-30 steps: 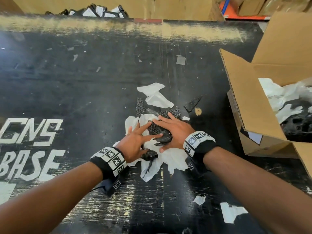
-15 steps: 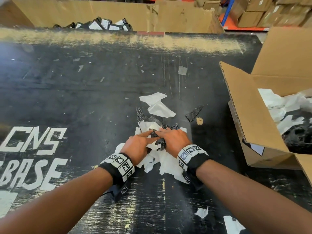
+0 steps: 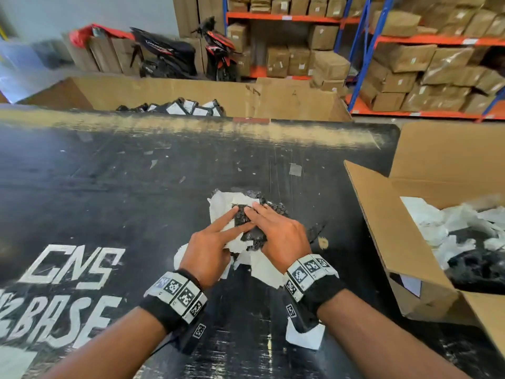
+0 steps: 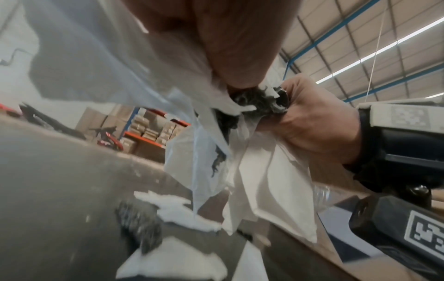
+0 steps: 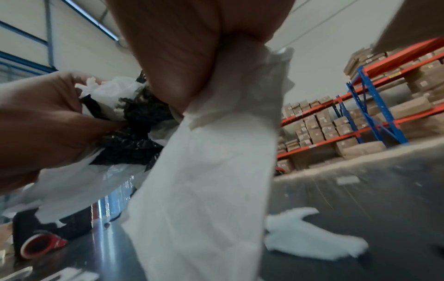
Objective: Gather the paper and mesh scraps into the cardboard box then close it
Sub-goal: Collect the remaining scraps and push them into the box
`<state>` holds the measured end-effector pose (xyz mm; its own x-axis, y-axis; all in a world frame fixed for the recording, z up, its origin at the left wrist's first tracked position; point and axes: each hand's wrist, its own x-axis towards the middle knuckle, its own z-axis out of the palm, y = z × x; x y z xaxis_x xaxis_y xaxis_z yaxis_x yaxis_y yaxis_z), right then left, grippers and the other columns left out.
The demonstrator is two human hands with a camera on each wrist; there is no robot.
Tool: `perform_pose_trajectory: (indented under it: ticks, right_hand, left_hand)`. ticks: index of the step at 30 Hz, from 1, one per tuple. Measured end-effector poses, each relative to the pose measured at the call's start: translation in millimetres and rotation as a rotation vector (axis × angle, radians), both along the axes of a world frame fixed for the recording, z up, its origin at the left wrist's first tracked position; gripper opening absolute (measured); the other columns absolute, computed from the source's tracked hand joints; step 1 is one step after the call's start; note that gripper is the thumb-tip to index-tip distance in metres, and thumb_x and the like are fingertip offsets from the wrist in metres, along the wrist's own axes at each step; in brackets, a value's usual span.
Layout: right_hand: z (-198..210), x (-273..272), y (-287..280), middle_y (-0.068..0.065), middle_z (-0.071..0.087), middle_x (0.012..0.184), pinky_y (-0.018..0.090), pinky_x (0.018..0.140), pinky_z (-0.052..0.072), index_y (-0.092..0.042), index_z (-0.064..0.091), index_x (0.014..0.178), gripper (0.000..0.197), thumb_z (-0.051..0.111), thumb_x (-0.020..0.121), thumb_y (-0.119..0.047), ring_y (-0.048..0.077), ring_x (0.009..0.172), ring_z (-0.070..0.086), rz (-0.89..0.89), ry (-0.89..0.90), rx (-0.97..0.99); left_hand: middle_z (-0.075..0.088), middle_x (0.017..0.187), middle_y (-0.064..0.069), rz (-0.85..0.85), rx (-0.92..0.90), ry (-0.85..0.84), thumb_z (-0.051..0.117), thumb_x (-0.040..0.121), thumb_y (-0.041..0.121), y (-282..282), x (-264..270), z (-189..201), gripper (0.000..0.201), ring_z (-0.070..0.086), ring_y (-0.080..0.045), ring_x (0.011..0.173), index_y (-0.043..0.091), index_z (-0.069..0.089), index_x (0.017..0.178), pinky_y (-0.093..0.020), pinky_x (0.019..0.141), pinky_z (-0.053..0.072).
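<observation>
Holding a bundle (image 3: 246,214) of white paper and black mesh scraps between them, the left hand (image 3: 209,248) and right hand (image 3: 284,236) are lifting it clear of the black table (image 3: 109,187); the wrist views are showing paper strips hanging free beneath the palms. The left hand's thumb and curled lower fingers are clamping the bundle's left side while its two upper fingers (image 3: 222,224) are lying straight across the top. The right hand's fingers are lying over the top, with its thumb pressing in from below in the right wrist view. Most of the bundle is hiding under the hands, so its full extent is not showing. The box (image 3: 382,228) is standing open to the right, well apart from the hands, partly cut off by the frame edge, with scraps already lying inside. A loose paper piece (image 3: 303,337) is lying on the table, partly covered by the right wrist. More scraps (image 4: 173,209) are showing blurred under the left hand. Shelves (image 3: 410,64) of cartons are standing behind.
</observation>
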<state>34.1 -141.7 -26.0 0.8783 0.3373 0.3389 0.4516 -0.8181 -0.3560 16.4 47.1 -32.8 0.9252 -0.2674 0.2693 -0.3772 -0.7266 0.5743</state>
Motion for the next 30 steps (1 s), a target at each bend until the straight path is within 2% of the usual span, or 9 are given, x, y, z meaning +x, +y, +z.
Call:
perform_pose_trajectory:
  ticks: [3, 6, 8, 11, 14, 18, 26, 28, 30]
  right_hand:
    - [36, 8, 10, 0.004, 0.056, 0.144, 0.047, 0.09, 0.058, -0.019, 0.059, 0.139, 0.084, 0.075, 0.06, 0.008, 0.025, 0.131, 0.055, 0.046, -0.093, 0.04]
    - [78, 13, 18, 0.003, 0.055, 0.144, 0.048, 0.095, 0.056, -0.02, 0.058, 0.14, 0.084, 0.076, 0.063, 0.008, 0.021, 0.132, 0.054, 0.081, -0.168, 0.107]
    - [106, 12, 18, 0.004, 0.057, 0.143, 0.048, 0.095, 0.056, -0.019, 0.059, 0.139, 0.083, 0.077, 0.063, 0.008, 0.022, 0.13, 0.056, 0.117, -0.217, 0.141]
    - [149, 6, 10, 0.005, 0.057, 0.142, 0.049, 0.097, 0.054, -0.019, 0.059, 0.14, 0.079, 0.075, 0.067, 0.008, 0.023, 0.13, 0.057, 0.156, -0.277, 0.155]
    - [187, -2, -16, 0.006, 0.061, 0.138, 0.051, 0.091, 0.057, -0.019, 0.062, 0.136, 0.077, 0.079, 0.066, 0.006, 0.025, 0.123, 0.062, 0.182, -0.396, 0.178]
    - [226, -20, -80, 0.004, 0.063, 0.136, 0.048, 0.09, 0.058, -0.022, 0.063, 0.134, 0.075, 0.08, 0.065, 0.002, 0.026, 0.116, 0.066, 0.178, -0.475, 0.169]
    - [254, -59, -260, 0.001, 0.064, 0.134, 0.04, 0.101, 0.052, -0.026, 0.063, 0.135, 0.065, 0.073, 0.075, -0.002, 0.021, 0.121, 0.063, 0.033, -0.494, 0.113]
    - [249, -66, -306, 0.001, 0.068, 0.129, 0.041, 0.097, 0.054, -0.026, 0.065, 0.132, 0.06, 0.073, 0.077, -0.005, 0.023, 0.116, 0.066, -0.018, -0.476, 0.104]
    - [241, -70, -348, 0.001, 0.074, 0.115, 0.042, 0.087, 0.057, -0.029, 0.068, 0.126, 0.053, 0.073, 0.077, -0.008, 0.026, 0.103, 0.07, -0.074, -0.46, 0.09]
  left_hand:
    - [0.045, 0.153, 0.012, 0.045, -0.039, -0.121, 0.055, 0.057, -0.023, 9, 1, 36, 0.098, 0.066, -0.019, 0.116, 0.042, 0.064, 0.13, -0.033, 0.087, 0.059]
    - [0.047, 0.152, 0.01, 0.085, -0.07, -0.241, 0.057, 0.057, -0.026, 16, -2, 75, 0.099, 0.06, -0.011, 0.122, 0.04, 0.064, 0.13, -0.027, 0.092, 0.056]
    - [0.048, 0.152, 0.009, 0.111, -0.063, -0.324, 0.058, 0.056, -0.027, 16, -5, 100, 0.099, 0.056, -0.009, 0.124, 0.039, 0.064, 0.13, -0.028, 0.094, 0.055]
    - [0.049, 0.151, 0.007, 0.146, -0.054, -0.444, 0.058, 0.056, -0.027, 6, -14, 137, 0.1, 0.057, -0.017, 0.129, 0.04, 0.063, 0.131, -0.038, 0.097, 0.056]
    - [0.05, 0.15, 0.006, 0.162, -0.035, -0.552, 0.06, 0.058, -0.026, -20, -27, 173, 0.099, 0.056, -0.021, 0.131, 0.039, 0.06, 0.132, -0.042, 0.101, 0.053]
    - [0.052, 0.149, 0.003, 0.162, -0.011, -0.624, 0.059, 0.06, -0.024, -83, -44, 213, 0.094, 0.055, -0.025, 0.133, 0.036, 0.06, 0.133, -0.047, 0.102, 0.052]
    - [0.056, 0.146, -0.002, 0.042, -0.082, -0.64, 0.059, 0.065, -0.02, -259, -52, 233, 0.081, 0.055, -0.021, 0.132, 0.029, 0.067, 0.129, -0.036, 0.111, 0.044]
    - [0.055, 0.145, -0.001, -0.005, -0.087, -0.619, 0.062, 0.068, -0.018, -306, -50, 229, 0.076, 0.056, -0.019, 0.132, 0.029, 0.068, 0.128, -0.034, 0.112, 0.044]
    - [0.056, 0.142, 0.006, -0.062, -0.107, -0.602, 0.066, 0.07, -0.016, -350, -46, 220, 0.071, 0.056, -0.015, 0.13, 0.027, 0.07, 0.126, -0.024, 0.111, 0.042]
